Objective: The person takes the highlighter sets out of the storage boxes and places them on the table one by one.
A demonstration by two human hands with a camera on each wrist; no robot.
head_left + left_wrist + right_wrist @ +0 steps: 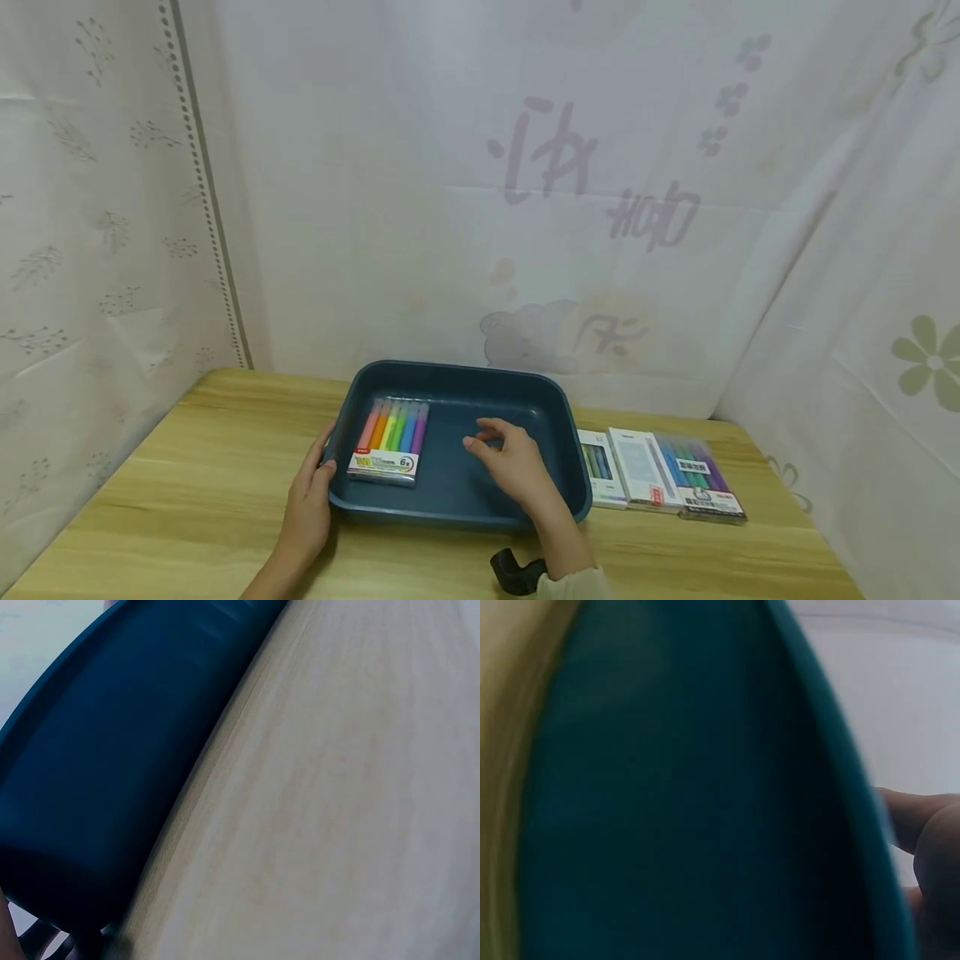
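A dark blue rectangular tray [457,508] lies on the wooden table in the head view. A clear pack of highlighters [387,442] in several colours rests flat in its left half. My left hand [303,500] holds the tray's left side, fingers along the outer wall and thumb at the rim. Above the tray's right half hovers my right hand [513,462], fingers loosely bent, thumb and forefinger apart, with nothing between them. The left wrist view shows the tray's outer wall [112,750] close up; the right wrist view shows the wall [690,787] and part of a hand [937,847].
Right of the tray, a white windowed pen box [602,471], another white box [645,469] and a clear pack of coloured pens [701,479] lie side by side. A black curved object [516,573] is by the right wrist. A pale printed curtain [375,208] hangs behind the table [195,467].
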